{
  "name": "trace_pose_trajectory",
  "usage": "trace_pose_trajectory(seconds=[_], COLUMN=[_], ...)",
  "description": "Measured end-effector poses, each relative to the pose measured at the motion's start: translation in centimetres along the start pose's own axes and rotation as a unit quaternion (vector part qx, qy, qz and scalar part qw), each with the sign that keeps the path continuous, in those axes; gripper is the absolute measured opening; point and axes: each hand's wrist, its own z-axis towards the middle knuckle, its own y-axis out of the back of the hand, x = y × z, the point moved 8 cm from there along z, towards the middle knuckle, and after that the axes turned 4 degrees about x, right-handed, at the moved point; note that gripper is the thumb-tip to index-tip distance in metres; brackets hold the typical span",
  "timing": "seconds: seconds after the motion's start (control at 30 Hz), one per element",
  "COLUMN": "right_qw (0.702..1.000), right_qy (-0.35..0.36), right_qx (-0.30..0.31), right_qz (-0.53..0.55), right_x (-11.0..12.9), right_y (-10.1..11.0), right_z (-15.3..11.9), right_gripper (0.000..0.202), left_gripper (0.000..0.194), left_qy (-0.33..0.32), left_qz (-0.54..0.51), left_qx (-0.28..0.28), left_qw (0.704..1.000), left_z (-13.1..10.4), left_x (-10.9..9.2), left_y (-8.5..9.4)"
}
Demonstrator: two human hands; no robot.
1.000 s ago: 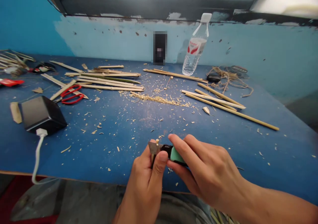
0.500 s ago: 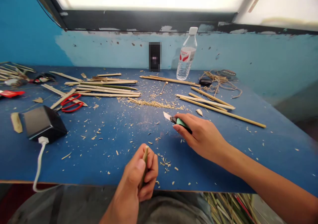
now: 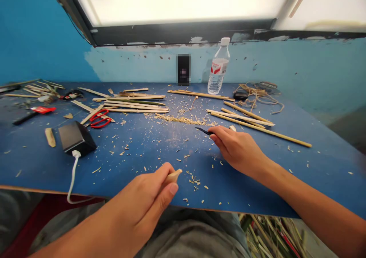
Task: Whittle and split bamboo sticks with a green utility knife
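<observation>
A short piece of bamboo (image 3: 173, 176) pokes out of my left hand (image 3: 154, 197), which is closed around it near the table's front edge. Its pale cut face shows at the tip; the rest is hidden in my palm. My right hand (image 3: 236, 147) grips a utility knife (image 3: 203, 130) just above the table. The dark blade points left, and my fingers cover most of the handle. Knife and bamboo are apart. Pale shavings (image 3: 183, 119) form a ridge beyond the blade, with more scattered between my hands.
Bamboo strips (image 3: 137, 104) and red-handled scissors (image 3: 100, 119) lie at the back left. A black box (image 3: 77, 138) with a white cable stands nearer. Bamboo sticks (image 3: 257, 126) lie right of the shavings. A water bottle (image 3: 219, 67) and tangled twine (image 3: 254, 94) are at the back.
My left hand has turned over, so its back faces up and the bamboo's pale side shows. My right hand has rolled the knife, its blade now edge-on. The view has shifted left.
</observation>
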Motion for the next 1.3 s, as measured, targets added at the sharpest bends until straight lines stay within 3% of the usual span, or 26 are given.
trace_pose_trajectory(seconds=[0.17,0.27,0.43,0.57,0.7,0.8,0.87,0.93,1.03,1.13,1.2,1.3], right_qw=[1.000,0.999,0.998,0.998,0.998,0.997,0.992,0.985,0.974,0.974,0.975,0.970], right_qy=[0.015,0.019,0.021,0.019,0.022,0.046,0.076,0.094,0.090,0.089,0.100,0.142], right_qx=[0.006,0.019,0.042,0.049,0.046,0.057,0.086,0.124,0.158,0.131,0.127,0.169], right_qz=[0.016,0.029,0.040,0.038,0.034,0.035,0.048,0.076,0.132,0.162,0.155,0.104], right_x=[-0.1,0.0,0.2,0.5,0.4,0.6,1.0,1.5,2.2,2.8,3.2,3.9], right_y=[0.4,0.6,0.4,0.3,0.3,0.6,0.8,0.9,1.2,1.8,1.8,0.4], right_z=[0.4,0.5,0.6,0.5,0.5,0.4,0.2,-0.1,-0.6,-0.6,-0.4,0.1], right_gripper=[0.037,0.037,0.031,0.026,0.025,0.026,0.027,0.028,0.028,0.026,0.026,0.033], left_gripper=[0.045,0.035,0.029,0.035,0.032,0.020,0.006,0.005,0.008,0.020,0.020,0.018], left_qy=[-0.050,-0.123,-0.185,-0.264,-0.325,-0.366,-0.384,-0.396,-0.410,-0.414,-0.406,-0.394], left_qz=[0.128,0.171,0.263,0.354,0.342,0.316,0.296,0.283,0.270,0.240,0.206,0.157], left_qx=[0.022,0.027,0.057,0.064,0.110,0.141,0.167,0.185,0.180,0.186,0.198,0.183], left_qw=[0.990,0.977,0.945,0.895,0.875,0.864,0.858,0.854,0.852,0.858,0.868,0.887], left_z=[1.7,3.3,6.7,9.4,11.3,11.3,10.7,9.8,8.7,8.2,8.3,9.0], left_x=[-0.7,-2.5,-4.6,-4.0,-1.9,-1.3,-1.2,-1.2,-1.3,-1.2,-1.0,-0.8], left_y=[2.8,4.1,4.8,3.7,1.4,-0.1,-1.0,-1.8,-2.4,-2.4,-2.2,-1.5])
